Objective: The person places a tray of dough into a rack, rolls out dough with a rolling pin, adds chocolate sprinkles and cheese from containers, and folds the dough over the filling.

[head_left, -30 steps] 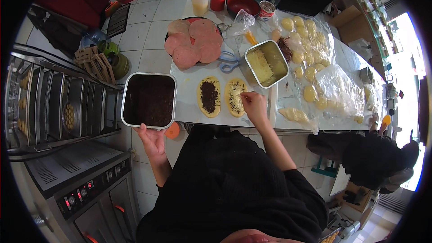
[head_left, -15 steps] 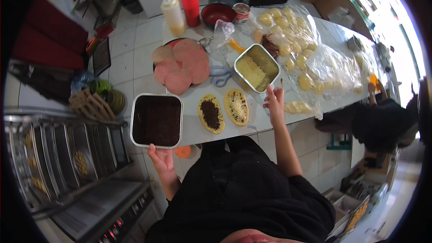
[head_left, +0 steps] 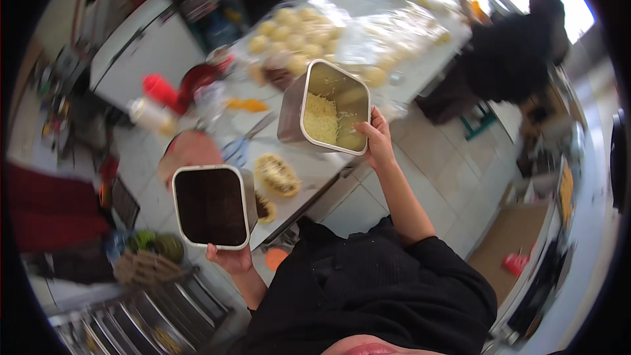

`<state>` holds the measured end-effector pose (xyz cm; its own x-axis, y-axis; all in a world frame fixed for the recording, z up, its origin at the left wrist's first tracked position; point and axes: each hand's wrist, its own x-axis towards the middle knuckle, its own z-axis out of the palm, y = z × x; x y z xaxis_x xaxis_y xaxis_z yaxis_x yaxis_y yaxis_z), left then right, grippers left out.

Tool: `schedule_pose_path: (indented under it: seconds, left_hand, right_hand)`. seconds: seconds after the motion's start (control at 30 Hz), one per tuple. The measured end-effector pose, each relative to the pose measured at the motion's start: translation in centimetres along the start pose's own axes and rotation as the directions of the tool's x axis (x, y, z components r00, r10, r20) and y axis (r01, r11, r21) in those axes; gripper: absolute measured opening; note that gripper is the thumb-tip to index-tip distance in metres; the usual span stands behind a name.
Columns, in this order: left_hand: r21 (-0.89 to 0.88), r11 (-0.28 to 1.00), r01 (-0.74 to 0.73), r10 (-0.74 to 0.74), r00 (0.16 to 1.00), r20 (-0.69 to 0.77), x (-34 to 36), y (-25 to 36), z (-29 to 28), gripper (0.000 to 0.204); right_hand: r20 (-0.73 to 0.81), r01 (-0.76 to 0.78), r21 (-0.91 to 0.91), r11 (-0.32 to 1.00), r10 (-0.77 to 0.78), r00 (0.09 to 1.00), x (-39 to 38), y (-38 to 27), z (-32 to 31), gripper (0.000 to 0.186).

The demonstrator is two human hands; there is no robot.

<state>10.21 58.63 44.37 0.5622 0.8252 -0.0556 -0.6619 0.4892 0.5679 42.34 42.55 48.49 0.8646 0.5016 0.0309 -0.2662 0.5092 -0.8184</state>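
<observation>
My left hand [head_left: 230, 258] grips the near edge of a square metal container [head_left: 250, 187] with dark brown filling [head_left: 209, 207] inside. In my right hand [head_left: 376, 137] is another square metal container [head_left: 292, 118], tilted and partly filled with pale grated cheese [head_left: 321, 118]; the thumb hooks over its rim. Between the two lies an oval dough piece [head_left: 277, 174] topped with dark sprinkles and grated cheese. A second dough oval [head_left: 265, 209], topped with dark crumbs, is partly hidden behind the left container.
Blue-handled scissors [head_left: 235, 151] and round pink slices [head_left: 196, 148] lie on the white table [head_left: 328, 174]. Beyond are a red squeeze bottle [head_left: 161, 91], a dark red bowl [head_left: 199, 81] and several dough balls [head_left: 292, 33] under plastic. Another person [head_left: 519, 52] stands at far right. A tray rack [head_left: 144, 315] is lower left.
My right hand, earlier open beside the cheese container, has taken hold of it and lifted it off the table. The left container also appears raised. The whole view has turned and is blurred.
</observation>
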Motion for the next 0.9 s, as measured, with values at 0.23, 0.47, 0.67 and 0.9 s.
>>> schedule_pose_path:
  seconds: [0.23,0.47,0.67,0.9]
  left_hand:
    - [0.15,0.942,0.299,-0.327,0.919,0.222,-5.2,-20.4,15.2,0.068]
    - [0.224,0.619,0.753,-0.777,0.544,0.317,-16.3,-47.3,31.2,0.061]
    - [0.412,0.434,0.801,-0.888,0.302,0.347,-25.1,-63.4,45.5,0.064]
    - [0.634,0.22,0.741,-0.956,0.034,0.292,-27.2,-85.8,57.5,0.07]
  right_hand:
    - [-0.306,0.236,-0.223,0.946,-0.298,0.904,-9.6,-18.8,-26.5,0.033]
    - [-0.688,0.263,-0.411,0.873,-0.486,0.54,-24.8,-31.4,-50.8,0.029]
    - [-0.851,0.28,-0.326,0.903,-0.409,0.328,-30.1,-38.7,-67.3,0.028]
    - [-0.969,0.303,-0.205,0.931,-0.236,0.068,-26.0,-47.0,-85.1,0.031]
